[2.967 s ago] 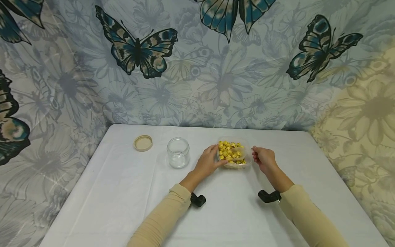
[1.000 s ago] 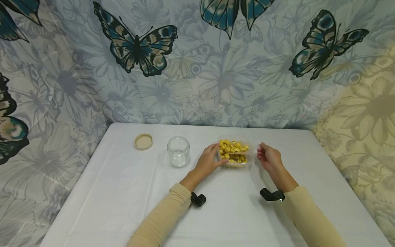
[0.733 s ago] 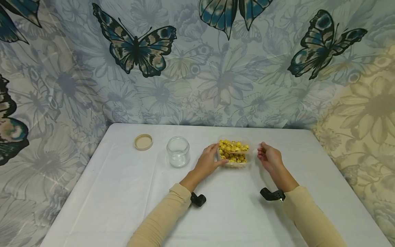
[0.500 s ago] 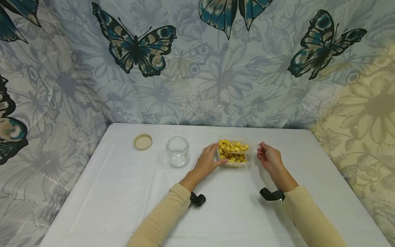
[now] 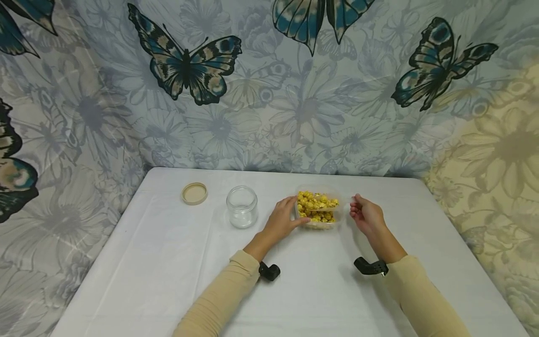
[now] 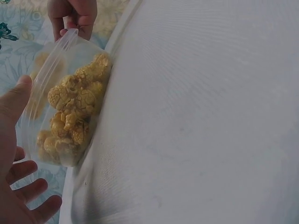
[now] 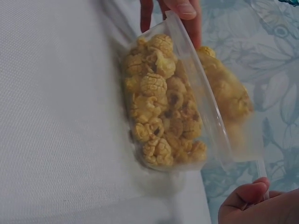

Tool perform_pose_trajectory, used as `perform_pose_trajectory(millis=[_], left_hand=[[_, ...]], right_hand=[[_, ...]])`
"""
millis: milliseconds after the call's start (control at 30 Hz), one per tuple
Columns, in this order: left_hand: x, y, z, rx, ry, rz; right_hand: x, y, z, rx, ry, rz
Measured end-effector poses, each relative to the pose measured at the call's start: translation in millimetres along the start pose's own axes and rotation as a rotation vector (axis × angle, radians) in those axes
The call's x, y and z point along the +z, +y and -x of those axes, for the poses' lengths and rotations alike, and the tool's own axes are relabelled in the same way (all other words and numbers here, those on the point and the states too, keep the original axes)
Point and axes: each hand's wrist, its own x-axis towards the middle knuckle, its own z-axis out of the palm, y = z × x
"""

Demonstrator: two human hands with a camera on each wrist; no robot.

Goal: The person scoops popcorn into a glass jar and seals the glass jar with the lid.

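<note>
Barely anything is shifting since before: left hand (image 5: 281, 221) is gripping the clear plastic popcorn tub (image 5: 317, 210), while right hand (image 5: 367, 217) is pinching its right rim, fingers curled.

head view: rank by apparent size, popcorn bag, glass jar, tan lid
1. popcorn bag
2. glass jar
3. tan lid, though it lies flat and slightly farther back, so its gap to the jar is unsure.
</note>
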Motion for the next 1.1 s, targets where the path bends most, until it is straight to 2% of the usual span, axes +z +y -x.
perform_pose_trajectory(millis=[300,533,800,1100], left_hand=[[-7.1,-4.8,-0.8,0.013,-0.058,0.056],[-7.4,-6.2,-1.8,0.016,-0.063,0.086],[-11.9,-5.0,-2.8,0.019,-0.071,0.058],[-17.5,-1.8,-2.0,-0.008,-0.107,0.053]], right_hand=[[0,-1,3,0.001,-0.029,-0.003],[1,-4,5,0.0,-0.03,0.006],[2,-6,6,0.001,-0.047,-0.009],[4,-9,10,-0.011,-0.102,-0.03]])
